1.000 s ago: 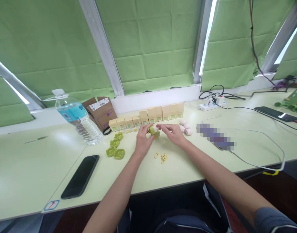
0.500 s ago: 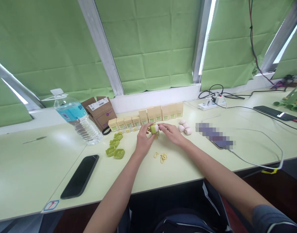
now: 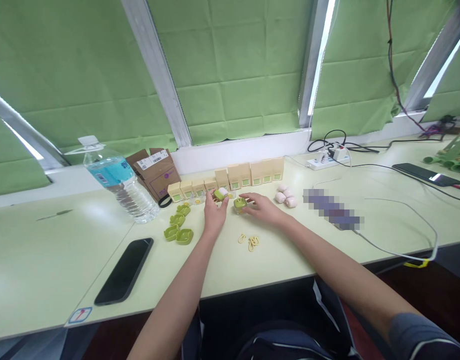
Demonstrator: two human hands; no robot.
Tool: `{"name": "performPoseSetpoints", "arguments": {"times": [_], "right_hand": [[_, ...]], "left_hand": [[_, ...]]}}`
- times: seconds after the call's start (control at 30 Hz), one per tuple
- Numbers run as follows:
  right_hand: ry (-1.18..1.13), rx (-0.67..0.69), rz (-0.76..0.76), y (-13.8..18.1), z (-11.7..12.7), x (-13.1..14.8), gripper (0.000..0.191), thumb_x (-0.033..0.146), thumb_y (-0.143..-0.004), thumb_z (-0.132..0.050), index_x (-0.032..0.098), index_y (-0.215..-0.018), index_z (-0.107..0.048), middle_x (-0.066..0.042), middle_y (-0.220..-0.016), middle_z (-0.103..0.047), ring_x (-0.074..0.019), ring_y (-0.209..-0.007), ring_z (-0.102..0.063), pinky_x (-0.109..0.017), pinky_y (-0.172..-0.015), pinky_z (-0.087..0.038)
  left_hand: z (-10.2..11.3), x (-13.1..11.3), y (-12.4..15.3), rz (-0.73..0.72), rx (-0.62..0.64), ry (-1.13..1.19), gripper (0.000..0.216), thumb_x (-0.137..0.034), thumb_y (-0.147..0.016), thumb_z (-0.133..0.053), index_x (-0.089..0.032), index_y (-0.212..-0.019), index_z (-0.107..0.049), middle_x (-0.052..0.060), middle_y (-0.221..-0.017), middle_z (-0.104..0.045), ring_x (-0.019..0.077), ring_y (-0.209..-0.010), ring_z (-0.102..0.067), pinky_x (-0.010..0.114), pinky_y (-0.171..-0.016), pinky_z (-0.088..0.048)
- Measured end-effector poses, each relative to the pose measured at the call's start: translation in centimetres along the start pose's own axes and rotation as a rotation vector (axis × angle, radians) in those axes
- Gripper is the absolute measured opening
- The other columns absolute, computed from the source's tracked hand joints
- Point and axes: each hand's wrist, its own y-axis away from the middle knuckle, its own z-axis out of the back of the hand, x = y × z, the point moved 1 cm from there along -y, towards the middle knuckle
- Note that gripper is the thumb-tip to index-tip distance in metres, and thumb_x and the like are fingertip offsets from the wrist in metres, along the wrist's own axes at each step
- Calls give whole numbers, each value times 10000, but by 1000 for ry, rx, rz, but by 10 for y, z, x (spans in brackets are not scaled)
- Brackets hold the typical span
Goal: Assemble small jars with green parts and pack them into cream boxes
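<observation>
My left hand pinches a small green and pink piece just in front of a row of small cream boxes. My right hand rests on the table with its fingertips on a second small green piece. Several green shell-shaped parts lie to the left of my left hand. A few yellow loops lie on the table between my wrists. Pink rolls sit to the right of my right hand.
A large water bottle and an open brown carton stand at the back left. A black phone lies near the front edge. A power strip, cables and another phone are on the right.
The two hands held one green and pink item together; now they have drawn apart, the left hand carrying one piece to the left and the right hand lowering the other to the table.
</observation>
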Motion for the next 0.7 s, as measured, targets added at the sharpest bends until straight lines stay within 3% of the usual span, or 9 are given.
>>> {"name": "performPoseSetpoints", "arguments": {"times": [0.2,0.43,0.6,0.7], "right_hand": [[85,-32,24,-2,2,-9,328,186,-901,-634,218,-1226,-664,-111,-1176,-693,-194,-959,-695,-348,-873,-563],[135,-27,-18,-3,6,-6,311,158,-893,-632,191,-1200,-671,-119,-1164,-696,-216,-983,-688,-374,-909,-541],[128,-12,-6,-4,6,-8,319,147,-890,-623,188,-1202,-673,-123,-1177,-689,-217,-997,-681,-358,-886,-545],[125,-14,-13,-4,7,-8,319,149,-890,-626,191,-1202,-675,-122,-1183,-687,-204,-965,-681,-364,-902,-537]], "left_hand": [[-4,7,-6,-11,81,-27,423,-364,-877,-641,-216,-1237,-475,104,-1110,-659,229,-991,-643,386,-878,-483],[-19,0,-29,26,326,109,383,-335,-898,-605,-233,-1234,-452,48,-1055,-639,103,-649,-605,276,-668,-514],[-33,6,-41,83,441,134,325,-318,-883,-628,-214,-1154,-484,35,-1018,-632,101,-660,-606,267,-668,-515],[-36,10,-41,91,419,127,281,-317,-901,-596,-207,-1135,-486,53,-1055,-640,138,-780,-635,310,-764,-523]]}}
